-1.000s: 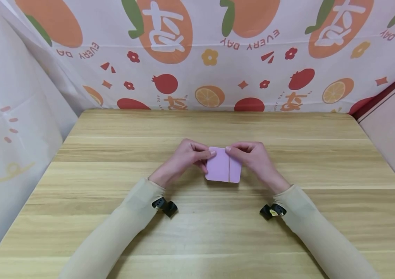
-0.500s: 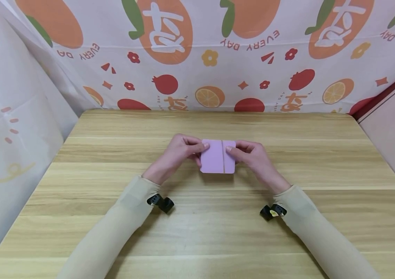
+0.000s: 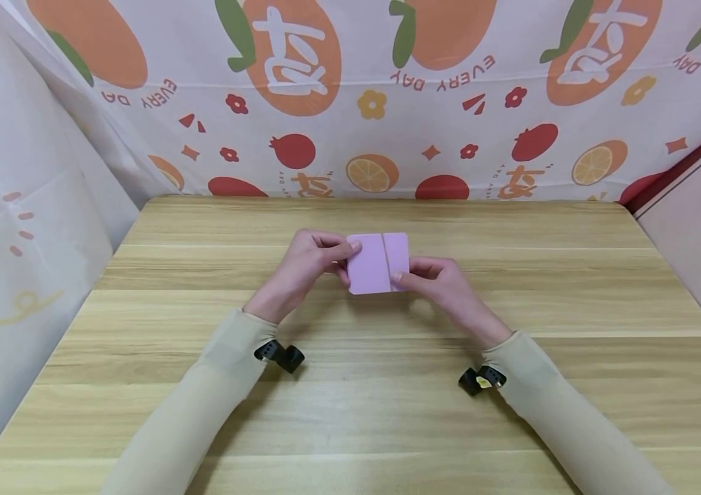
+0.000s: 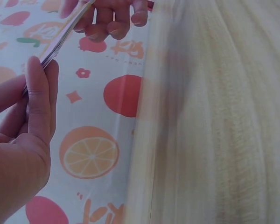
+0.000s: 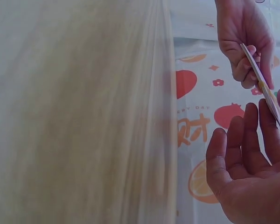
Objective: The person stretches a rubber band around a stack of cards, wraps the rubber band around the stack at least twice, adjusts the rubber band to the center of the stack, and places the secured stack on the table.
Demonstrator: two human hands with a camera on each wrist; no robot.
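Observation:
A thin, square stack of pink cards [image 3: 368, 267] is held above the table in the head view. A narrow tan rubber band [image 3: 385, 253] runs across it, right of its middle. My left hand [image 3: 306, 267] pinches the stack's left edge, thumb on the pink face. My right hand [image 3: 446, 283] pinches the lower right part, the thumb tip beside the band. In the left wrist view the cards' layered edge [image 4: 60, 39] shows between thumb and fingers. The right wrist view has the stack [image 5: 265, 91] nearly edge-on, with several right-hand fingers spread behind it.
A wooden table [image 3: 350, 405] lies beneath both hands. Behind it hangs a white cloth [image 3: 177, 41] printed with fruit, and another pale cloth [image 3: 29, 151] hangs at the left. Small black wrist cameras [image 3: 280, 355] sit on the beige sleeves [image 3: 202, 399].
Both hands keep hold of the card stack, which has shifted left and farther from me. The left hand moved with it. My right thumb has gone from the top edge down to the lower right part.

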